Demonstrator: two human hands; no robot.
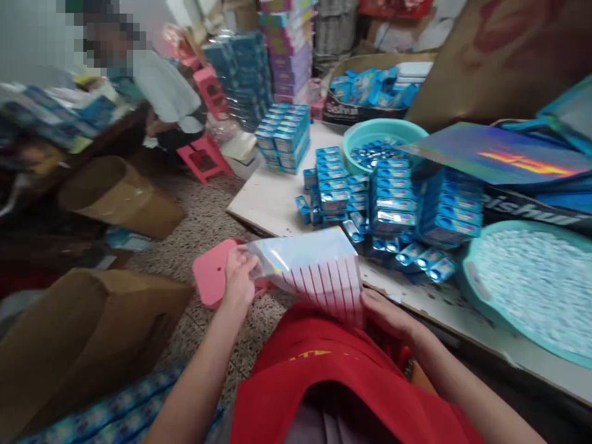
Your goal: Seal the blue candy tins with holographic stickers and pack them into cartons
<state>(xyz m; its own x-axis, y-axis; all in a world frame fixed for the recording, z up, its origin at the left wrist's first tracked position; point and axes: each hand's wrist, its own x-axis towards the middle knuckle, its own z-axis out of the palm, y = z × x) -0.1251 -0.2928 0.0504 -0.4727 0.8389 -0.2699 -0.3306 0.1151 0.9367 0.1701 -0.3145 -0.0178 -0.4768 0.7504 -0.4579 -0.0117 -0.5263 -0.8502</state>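
Observation:
A shiny silvery sheet (305,250) with dark red stripes on its paler lower part is stretched between my hands, above my lap. My left hand (240,271) pinches its left end. At its lower right edge is my right hand (386,311), its fingers closed on the sheet and partly hidden. Beyond the sheet, small blue boxes (333,179) stand in stacks on the white table (263,203), with more stacked boxes (393,194) to their right. Several small boxes (423,259) lie loose at the front of these stacks.
A turquoise basin (472,271) of small pale pieces stands at the right; another basin (351,148) sits behind the stacks. Holographic sheets (499,151) lie at the right. Pink stool (210,271) and cardboard boxes (120,197) are at the left. A person (166,86) sits farther back.

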